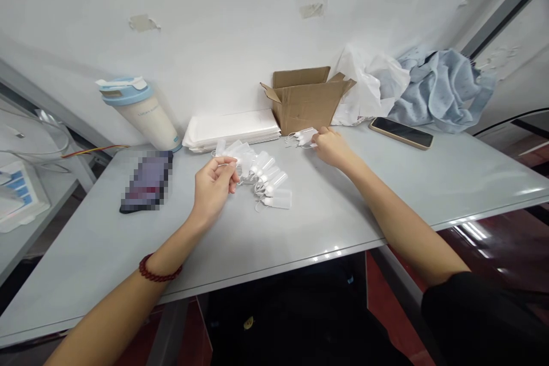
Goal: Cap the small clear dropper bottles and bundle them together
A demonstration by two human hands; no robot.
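Several small clear plastic bottles with white caps and thin strings (278,199) lie in an overlapping row on the grey table (317,223). My left hand (214,186) is at the left end of this row, its fingers curled together near the bottles; what they pinch, if anything, is too small to make out. Farther back, my right hand (332,147) has its fingers closed at a small group of similar bottles (304,137) in front of the cardboard box. Its fingertips are partly hidden.
An open cardboard box (306,106) stands by the wall, beside stacked white sheets (234,128). A tumbler (143,117) and a blurred dark item (147,182) are left. White plastic (371,83), blue cloth (448,91) and a phone (401,132) are right.
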